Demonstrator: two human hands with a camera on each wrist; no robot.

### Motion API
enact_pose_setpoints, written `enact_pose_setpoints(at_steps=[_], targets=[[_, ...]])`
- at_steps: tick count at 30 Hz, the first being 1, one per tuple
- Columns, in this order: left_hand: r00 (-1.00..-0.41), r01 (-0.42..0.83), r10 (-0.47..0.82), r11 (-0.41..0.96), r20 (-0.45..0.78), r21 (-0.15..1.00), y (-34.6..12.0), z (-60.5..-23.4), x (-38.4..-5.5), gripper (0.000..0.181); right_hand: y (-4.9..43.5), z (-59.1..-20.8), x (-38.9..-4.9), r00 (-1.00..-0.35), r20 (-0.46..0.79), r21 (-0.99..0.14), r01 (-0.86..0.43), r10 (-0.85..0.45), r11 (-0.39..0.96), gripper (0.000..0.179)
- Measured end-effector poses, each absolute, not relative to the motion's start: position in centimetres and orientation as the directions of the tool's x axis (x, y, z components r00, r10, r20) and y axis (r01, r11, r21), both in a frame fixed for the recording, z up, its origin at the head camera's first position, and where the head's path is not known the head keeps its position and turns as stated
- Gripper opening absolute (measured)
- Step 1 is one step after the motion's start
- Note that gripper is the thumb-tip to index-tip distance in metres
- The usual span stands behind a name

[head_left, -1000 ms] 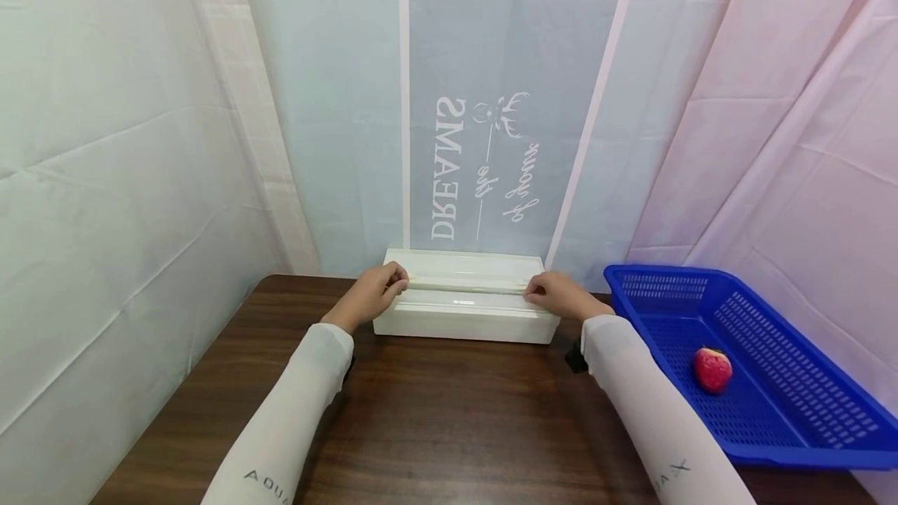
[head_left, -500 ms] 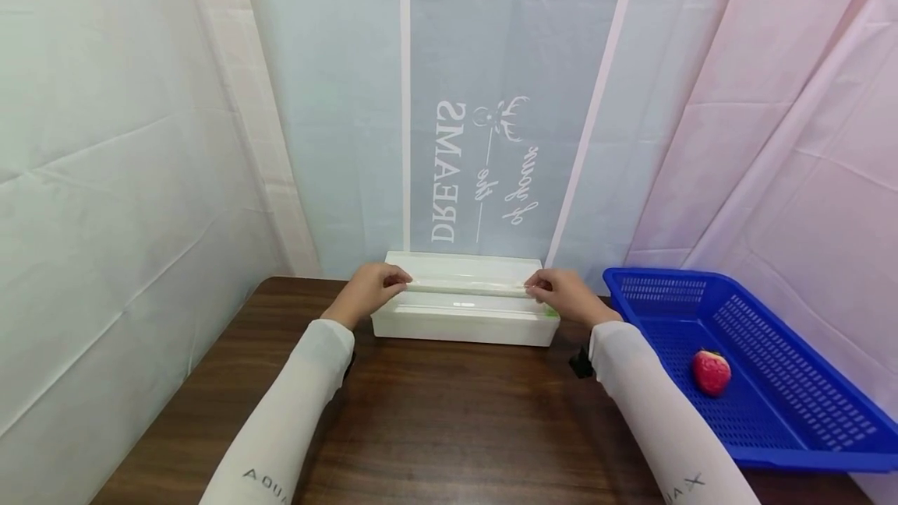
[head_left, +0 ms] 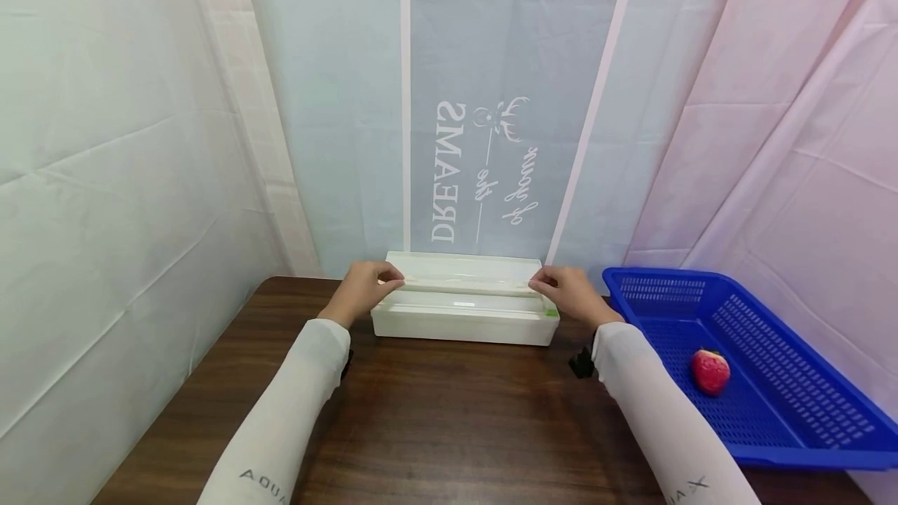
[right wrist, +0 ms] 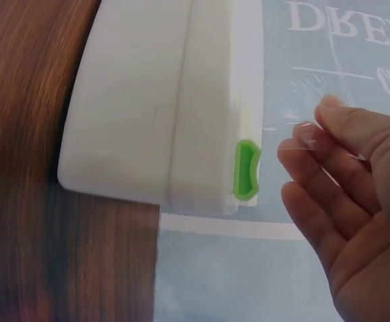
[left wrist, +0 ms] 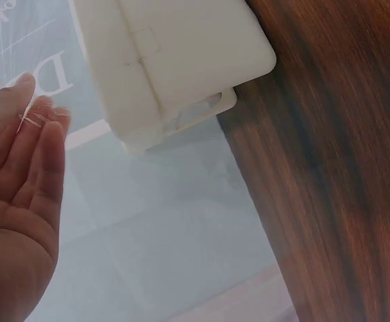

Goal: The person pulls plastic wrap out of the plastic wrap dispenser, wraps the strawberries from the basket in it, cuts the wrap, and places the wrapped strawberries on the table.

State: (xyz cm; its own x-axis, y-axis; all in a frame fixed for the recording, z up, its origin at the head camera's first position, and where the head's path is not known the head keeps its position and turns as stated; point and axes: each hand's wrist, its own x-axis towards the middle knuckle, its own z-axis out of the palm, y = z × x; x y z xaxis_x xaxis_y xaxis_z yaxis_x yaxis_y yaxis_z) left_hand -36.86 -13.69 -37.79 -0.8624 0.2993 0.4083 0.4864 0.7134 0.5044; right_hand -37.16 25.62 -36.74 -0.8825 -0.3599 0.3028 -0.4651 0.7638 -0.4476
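A long white cling film dispenser point(head_left: 463, 327) stands at the back of the table, its lid raised toward the curtain. Above its front part, my left hand point(head_left: 363, 287) pinches one corner of clear cling film between thumb and fingertips. At the other end my right hand point(head_left: 570, 293) pinches the opposite corner the same way. Seen from the right wrist, the transparent film point(right wrist: 312, 86) stretches away from thumb and fingertips, with faint creases. A green slider point(right wrist: 247, 171) sits at the dispenser's right end. Both hands are a little apart from the box.
To the right stands a blue plastic basket point(head_left: 786, 454) with a red strawberry-like fruit point(head_left: 711, 372) inside. The brown wooden table point(head_left: 449, 411) reaches toward me in front of the dispenser. A printed fabric curtain point(head_left: 491, 61) hangs close behind, with pale cloth on both sides.
Both hands have risen slightly and spread a little farther apart, with the film still between them. The green slider, hidden by my right hand at first, now shows.
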Motion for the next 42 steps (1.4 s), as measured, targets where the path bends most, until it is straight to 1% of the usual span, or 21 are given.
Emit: enact_pose_setpoints(at_steps=[3,7,12,17,25,29,33,40,42], targets=[[-0.866,0.485,0.307,0.708,0.395,0.514,-13.8,-37.7,-36.9,0.014,25.7,-36.8,-37.1,-0.883,0.302,-0.495,-0.466,-0.358,0.733,0.025],[-0.876,0.467,0.276,0.688,0.395,0.556,-14.0,-37.6,-36.8,0.020,25.8,-36.9,-37.0,-0.887,0.306,-0.561,-0.462,-0.347,0.687,0.026],[-0.868,0.472,0.235,0.662,0.437,0.583,-14.0,-37.4,-36.7,0.019,25.8,-36.8,-36.8,-0.893,0.307,-0.647,-0.449,-0.328,0.616,0.027],[-0.861,0.471,0.202,0.662,0.467,0.583,-13.9,-37.2,-36.8,0.020,25.7,-36.5,-36.8,-0.907,0.297,-0.714,-0.419,-0.299,0.561,0.027],[-0.839,0.495,0.185,0.651,0.512,0.576,-13.8,-36.8,-36.5,0.020,25.5,-36.1,-36.5,-0.919,0.280,-0.776,-0.388,-0.279,0.498,0.034],[-0.844,0.486,0.176,0.647,0.506,0.587,-13.7,-36.4,-36.2,0.019,25.3,-36.0,-36.4,-0.926,0.273,-0.810,-0.368,-0.261,0.457,0.032],[-0.846,0.482,0.177,0.654,0.502,0.583,-13.7,-36.2,-36.0,0.020,25.3,-35.9,-36.3,-0.920,0.290,-0.818,-0.381,-0.262,0.431,0.033],[-0.791,0.555,0.202,0.635,0.577,0.538,-13.6,-36.1,-36.1,0.018,25.3,-35.7,-36.0,-0.921,0.313,-0.828,-0.385,-0.234,0.409,0.037],[-0.793,0.556,0.194,0.618,0.577,0.556,-13.6,-36.1,-36.2,0.020,25.3,-35.6,-35.9,-0.925,0.310,-0.833,-0.376,-0.222,0.406,0.038]])
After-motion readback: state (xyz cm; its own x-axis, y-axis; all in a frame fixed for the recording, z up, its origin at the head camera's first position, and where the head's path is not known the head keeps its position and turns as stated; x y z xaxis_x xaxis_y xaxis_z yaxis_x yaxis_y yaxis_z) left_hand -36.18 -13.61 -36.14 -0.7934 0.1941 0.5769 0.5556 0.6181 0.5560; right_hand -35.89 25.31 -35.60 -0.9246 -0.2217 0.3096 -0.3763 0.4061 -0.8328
